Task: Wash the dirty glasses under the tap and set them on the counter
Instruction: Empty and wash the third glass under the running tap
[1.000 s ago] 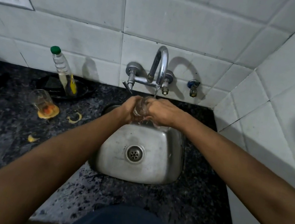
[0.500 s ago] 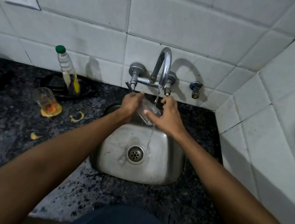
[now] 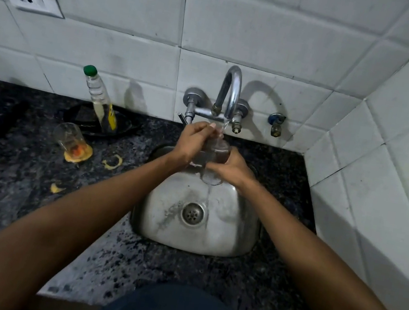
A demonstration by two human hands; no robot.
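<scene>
Counter of dark speckled stone, white tiled walls, steel sink at centre. Glass held under tap at 12 o'clock, left hand and right hand both closed around it. Second glass, dirty, at 10 o'clock beside bottle.

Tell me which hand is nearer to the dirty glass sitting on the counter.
Left. The left hand is at the tap over the sink, on the side toward the dirty glass. The right hand grips the glass being washed from its far side, so it is farther away.
</scene>
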